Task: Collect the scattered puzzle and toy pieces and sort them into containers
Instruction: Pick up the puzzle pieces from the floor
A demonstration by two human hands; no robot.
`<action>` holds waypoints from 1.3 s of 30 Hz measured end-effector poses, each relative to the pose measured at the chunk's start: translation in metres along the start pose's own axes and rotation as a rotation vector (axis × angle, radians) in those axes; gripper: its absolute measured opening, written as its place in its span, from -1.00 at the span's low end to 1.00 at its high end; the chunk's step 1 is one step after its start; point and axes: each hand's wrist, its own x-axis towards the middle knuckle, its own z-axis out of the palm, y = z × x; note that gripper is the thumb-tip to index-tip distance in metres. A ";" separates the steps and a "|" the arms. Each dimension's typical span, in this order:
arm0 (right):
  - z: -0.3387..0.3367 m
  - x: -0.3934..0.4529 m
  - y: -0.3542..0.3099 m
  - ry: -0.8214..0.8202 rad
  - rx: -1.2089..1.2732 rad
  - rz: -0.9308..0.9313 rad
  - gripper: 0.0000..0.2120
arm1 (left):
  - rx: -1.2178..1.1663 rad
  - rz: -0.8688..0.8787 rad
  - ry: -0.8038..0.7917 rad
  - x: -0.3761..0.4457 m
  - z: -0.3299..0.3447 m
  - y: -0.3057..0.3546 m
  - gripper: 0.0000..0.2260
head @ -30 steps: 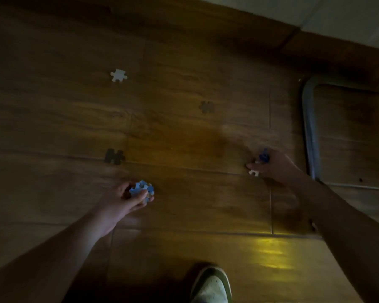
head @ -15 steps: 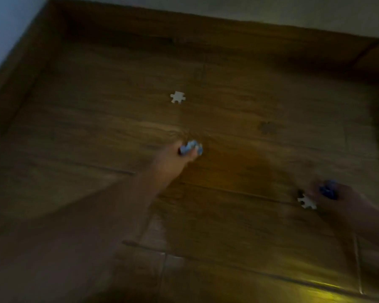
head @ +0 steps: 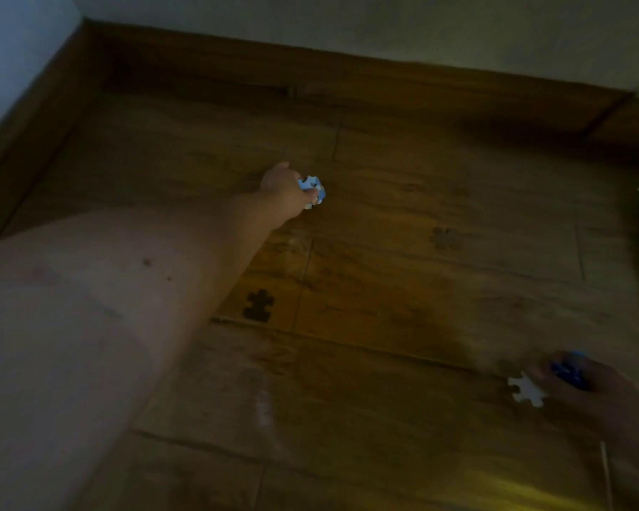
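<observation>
Left hand [head: 283, 189] grips blue-white puzzle pieces [head: 312, 191] at 12 o'clock; right hand [head: 583, 385], 4 o'clock, seemingly pinches white piece [head: 528, 390], holds blue ones [head: 569, 370]. Dark piece [head: 259, 306] on floor [head: 384, 418].

Blue-white puzzle pieces [head: 312, 190] bunched in the left hand [head: 285, 189]; a dark piece [head: 259, 306] (flat on the floor) lies nearer than it.

Dim wooden floor [head: 384, 363], dark puzzle piece [head: 259, 306], faint brown piece [head: 446, 238] farther right

Left arm stretched forward, grip [head: 286, 189] curled, pinching; right grip [head: 583, 385] curled, low at right edge.
</observation>
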 end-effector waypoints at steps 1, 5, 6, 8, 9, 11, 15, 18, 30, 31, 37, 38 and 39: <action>-0.002 -0.010 -0.003 -0.004 0.025 0.006 -0.29 | -0.009 -0.002 0.019 -0.002 0.002 0.001 -0.47; 0.001 -0.015 -0.011 0.011 0.147 -0.013 -0.37 | -0.057 -0.037 0.070 -0.008 0.008 0.004 -0.54; 0.002 -0.015 -0.015 0.027 0.156 -0.006 -0.40 | -0.033 -0.047 0.064 -0.009 0.009 0.006 -0.54; 0.003 -0.017 -0.018 0.020 0.180 -0.036 -0.59 | -0.001 -0.067 0.048 -0.010 0.008 0.007 -0.55; 0.004 -0.018 -0.020 0.021 0.208 -0.037 -0.65 | 0.014 -0.082 0.038 -0.010 0.006 0.008 -0.55; 0.004 -0.018 -0.021 0.024 0.230 -0.037 -0.68 | 0.064 -0.094 0.029 -0.010 0.004 0.008 -0.54; 0.004 -0.017 -0.020 0.061 0.233 -0.041 -0.64 | 0.037 -0.113 0.006 -0.012 0.003 0.006 -0.50; 0.006 -0.018 -0.021 0.060 0.258 -0.027 -0.59 | -0.034 -0.117 0.000 -0.025 0.005 0.010 -0.48; 0.033 -0.015 -0.038 0.020 0.233 -0.086 -0.56 | -0.648 -0.056 -0.665 -0.190 0.103 0.098 -0.86; 0.036 -0.015 -0.039 0.008 0.240 -0.096 -0.56 | -0.794 -0.164 -0.730 -0.199 0.110 0.099 -0.87; 0.042 -0.024 -0.043 -0.025 0.248 -0.126 -0.78 | -1.235 -0.400 -0.909 -0.219 0.117 0.093 -0.52; 0.043 -0.027 -0.045 -0.036 0.239 -0.144 -0.80 | -1.194 -0.343 -0.909 -0.222 0.115 0.091 -0.58; 0.043 -0.030 -0.047 -0.048 0.219 -0.165 -0.79 | -1.149 -0.286 -0.891 -0.225 0.113 0.088 -0.68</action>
